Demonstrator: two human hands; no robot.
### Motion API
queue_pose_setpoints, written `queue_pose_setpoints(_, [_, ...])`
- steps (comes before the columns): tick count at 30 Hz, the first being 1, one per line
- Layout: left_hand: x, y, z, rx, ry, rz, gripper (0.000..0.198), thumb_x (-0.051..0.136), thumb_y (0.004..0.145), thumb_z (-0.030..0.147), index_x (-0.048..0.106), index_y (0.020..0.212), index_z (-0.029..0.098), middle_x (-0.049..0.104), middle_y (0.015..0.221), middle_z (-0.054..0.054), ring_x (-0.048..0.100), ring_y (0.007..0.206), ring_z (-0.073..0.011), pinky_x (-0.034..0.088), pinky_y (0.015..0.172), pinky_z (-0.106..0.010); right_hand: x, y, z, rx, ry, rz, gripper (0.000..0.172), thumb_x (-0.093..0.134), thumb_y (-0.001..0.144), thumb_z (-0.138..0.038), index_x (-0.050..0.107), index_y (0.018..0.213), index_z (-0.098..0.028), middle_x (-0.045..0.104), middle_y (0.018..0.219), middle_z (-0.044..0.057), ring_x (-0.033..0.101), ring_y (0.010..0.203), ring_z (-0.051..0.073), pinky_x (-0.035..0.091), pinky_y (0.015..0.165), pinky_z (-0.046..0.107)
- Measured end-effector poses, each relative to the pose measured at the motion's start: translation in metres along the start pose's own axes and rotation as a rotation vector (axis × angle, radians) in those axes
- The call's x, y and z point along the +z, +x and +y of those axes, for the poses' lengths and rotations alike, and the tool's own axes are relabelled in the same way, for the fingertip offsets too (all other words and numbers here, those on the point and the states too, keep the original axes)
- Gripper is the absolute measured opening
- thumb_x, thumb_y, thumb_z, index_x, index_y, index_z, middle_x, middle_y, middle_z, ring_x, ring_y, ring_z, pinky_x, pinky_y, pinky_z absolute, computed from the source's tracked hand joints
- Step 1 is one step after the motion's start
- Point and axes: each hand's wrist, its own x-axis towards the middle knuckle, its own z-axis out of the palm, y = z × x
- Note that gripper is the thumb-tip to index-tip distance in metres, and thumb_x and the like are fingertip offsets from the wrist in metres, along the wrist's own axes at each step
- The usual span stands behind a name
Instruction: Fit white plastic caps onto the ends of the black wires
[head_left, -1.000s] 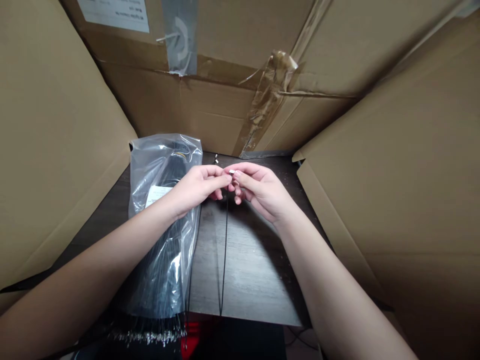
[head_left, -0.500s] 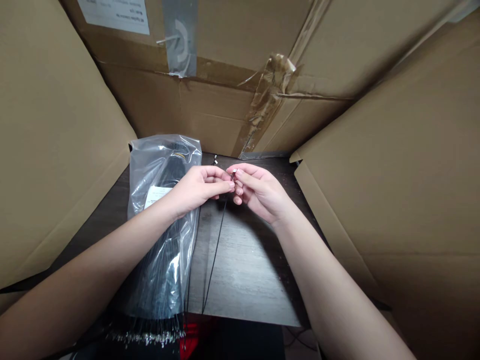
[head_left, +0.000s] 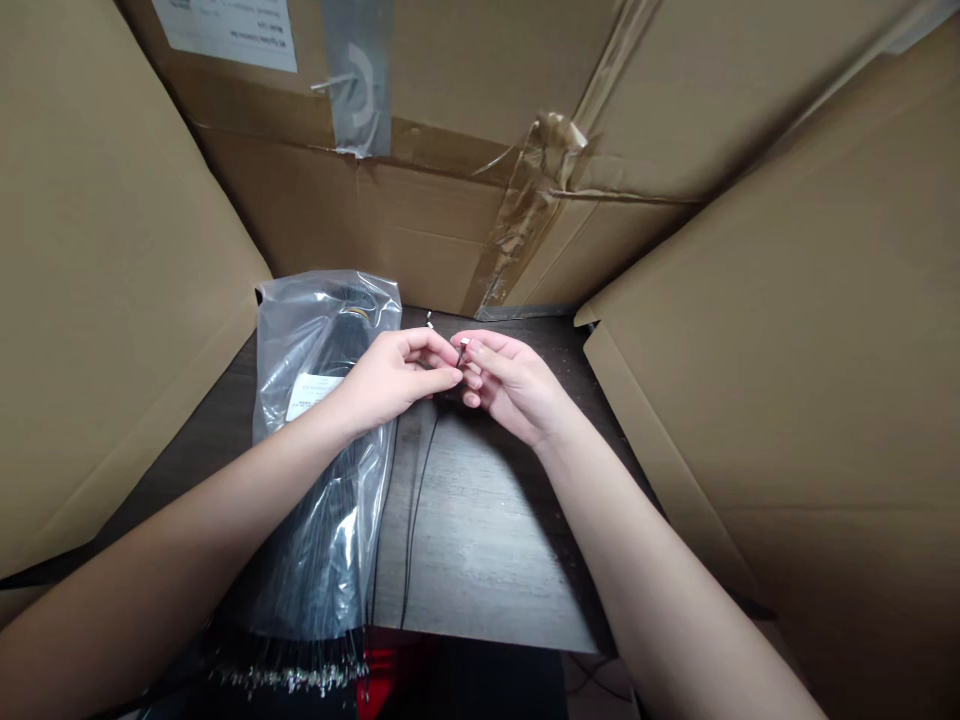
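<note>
I'm looking down on a dark wood-grain desk [head_left: 480, 540] boxed in by brown cardboard panels [head_left: 112, 300], with a taped seam [head_left: 525, 210] on the far wall at upper centre. Left of centre, a clear plastic bag [head_left: 322, 310] holds a bundle of black wires [head_left: 315, 530] with metal ends, and a white label [head_left: 309, 395] shows inside it. At centre, the right hand [head_left: 514, 385] has a tight pinch on a small metal terminal [head_left: 463, 350], with a black wire [head_left: 420, 490] trailing toward me. The left hand [head_left: 394, 380] curls just beside it, above the bag; I cannot tell whether its grip holds anything.
</note>
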Motion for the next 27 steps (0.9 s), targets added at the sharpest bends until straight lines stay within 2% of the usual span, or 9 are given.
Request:
queue_pose_setpoints(7, [0.0021, -0.0007, 0.0042, -0.057, -0.034, 0.026, 0.021, 0.08, 0.071, 0.029, 0.07, 0.08, 0.012, 0.072, 0.077, -0.004, 0.06, 0.064, -0.0105, 0.048, 0.061, -0.025, -0.001, 0.0011, 0.0031, 0.0, -0.022, 0.008, 0.04, 0.094, 0.061, -0.043, 0.075, 0.087, -0.018, 0.06, 0.065, -0.004, 0.043, 0.053, 0.006, 0.039, 0.045, 0.02])
queue_pose_setpoints(16, [0.0006, -0.001, 0.0061, -0.027, 0.003, 0.057, 0.014, 0.075, 0.073, 0.025, 0.066, 0.071, 0.014, 0.067, 0.07, -0.001, 0.053, 0.058, -0.0083, 0.045, 0.058, -0.024, -0.0012, 0.0009, 0.0062, 0.008, -0.029, 0.013, 0.034, 0.092, 0.065, -0.039, 0.079, 0.089, -0.02, 0.06, 0.066, -0.003, 0.043, 0.055, 0.007, 0.04, 0.046, 0.021])
queue_pose_setpoints(22, [0.0012, -0.0016, 0.0063, -0.03, 0.002, 0.048, 0.016, 0.073, 0.076, 0.028, 0.069, 0.072, 0.013, 0.068, 0.071, -0.001, 0.049, 0.055, -0.0072, 0.042, 0.057, -0.023, -0.0004, 0.0003, 0.0057, 0.034, -0.015, 0.025, 0.034, 0.092, 0.064, -0.04, 0.079, 0.09, -0.021, 0.061, 0.066, -0.002, 0.043, 0.054, 0.008, 0.039, 0.046, 0.021])
queue_pose_setpoints(27, [0.0008, -0.0021, 0.0079, -0.024, -0.041, 0.043, 0.016, 0.072, 0.075, 0.027, 0.067, 0.068, 0.014, 0.066, 0.067, 0.0, 0.051, 0.056, -0.0077, 0.044, 0.06, -0.024, 0.0006, 0.0003, 0.0065, 0.027, -0.038, 0.029, 0.034, 0.092, 0.064, -0.04, 0.079, 0.089, -0.02, 0.063, 0.067, -0.002, 0.045, 0.055, 0.008, 0.039, 0.045, 0.022])
